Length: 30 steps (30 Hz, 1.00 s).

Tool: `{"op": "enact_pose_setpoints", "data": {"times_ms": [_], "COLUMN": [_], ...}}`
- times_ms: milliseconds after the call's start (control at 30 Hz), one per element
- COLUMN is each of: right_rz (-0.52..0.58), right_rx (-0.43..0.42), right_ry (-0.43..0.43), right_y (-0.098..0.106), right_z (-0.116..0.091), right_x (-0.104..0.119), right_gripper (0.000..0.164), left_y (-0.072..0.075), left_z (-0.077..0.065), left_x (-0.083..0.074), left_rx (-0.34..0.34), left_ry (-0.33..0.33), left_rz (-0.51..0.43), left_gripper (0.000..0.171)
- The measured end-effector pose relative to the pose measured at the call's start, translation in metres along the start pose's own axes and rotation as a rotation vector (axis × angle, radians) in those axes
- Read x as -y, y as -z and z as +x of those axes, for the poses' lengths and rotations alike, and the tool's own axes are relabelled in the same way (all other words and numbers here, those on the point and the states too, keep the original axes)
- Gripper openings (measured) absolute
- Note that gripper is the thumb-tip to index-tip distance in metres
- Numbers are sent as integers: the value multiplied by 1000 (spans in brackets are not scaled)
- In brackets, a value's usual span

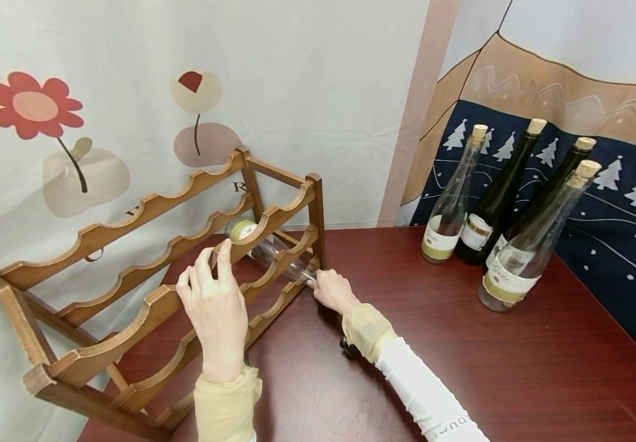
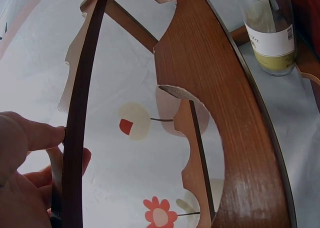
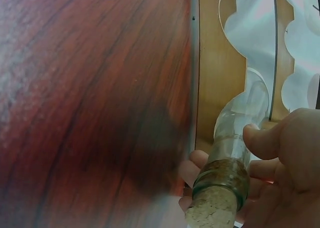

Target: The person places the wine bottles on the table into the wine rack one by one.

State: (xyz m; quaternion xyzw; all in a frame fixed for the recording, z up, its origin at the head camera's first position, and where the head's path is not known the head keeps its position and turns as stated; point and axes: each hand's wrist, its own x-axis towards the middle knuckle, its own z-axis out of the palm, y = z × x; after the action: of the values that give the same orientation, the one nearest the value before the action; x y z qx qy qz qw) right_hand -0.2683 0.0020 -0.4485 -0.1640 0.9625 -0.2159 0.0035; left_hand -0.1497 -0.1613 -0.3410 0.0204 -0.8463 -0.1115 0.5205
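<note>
A wooden wine rack (image 1: 110,345) with scalloped rails stands on the table at the left. My left hand (image 1: 220,316) holds its upper front rail, thumb and fingers on opposite sides in the left wrist view. A clear glass bottle (image 3: 235,140) lies in a lower slot at the rack's right end, its labelled base (image 2: 274,45) toward the back. My right hand (image 3: 275,173) grips the neck, thumb on one side and fingers on the other. The cork (image 3: 212,208) points out toward the front.
Several corked bottles stand at the right of the table: a clear bottle (image 1: 444,224), dark green bottles (image 1: 497,205) behind, and another clear bottle (image 1: 533,252) in front. The reddish-brown table (image 1: 406,319) meets a patterned cloth (image 1: 318,92) at the back.
</note>
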Motion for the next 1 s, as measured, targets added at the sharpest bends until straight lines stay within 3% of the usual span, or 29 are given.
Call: {"op": "enact_pose_setpoints", "data": {"times_ms": [433, 600, 800, 1000], "right_rz": [87, 102, 113, 123], "right_rx": [-6, -38, -127, -234], "right_ry": [2, -2, -18, -53], "right_y": [-4, 1, 17, 46], "right_z": [-5, -12, -27, -40], "right_x": [-11, -23, -44, -64], "right_gripper": [25, 35, 48, 51], "left_y": [1, 0, -1, 0], "left_z": [0, 0, 1, 1], "left_x": [0, -1, -1, 0], "left_rx": [25, 20, 2, 2], "left_ry": [1, 1, -9, -5], "left_rz": [10, 1, 4, 9], "left_gripper": [47, 48, 46, 44]}}
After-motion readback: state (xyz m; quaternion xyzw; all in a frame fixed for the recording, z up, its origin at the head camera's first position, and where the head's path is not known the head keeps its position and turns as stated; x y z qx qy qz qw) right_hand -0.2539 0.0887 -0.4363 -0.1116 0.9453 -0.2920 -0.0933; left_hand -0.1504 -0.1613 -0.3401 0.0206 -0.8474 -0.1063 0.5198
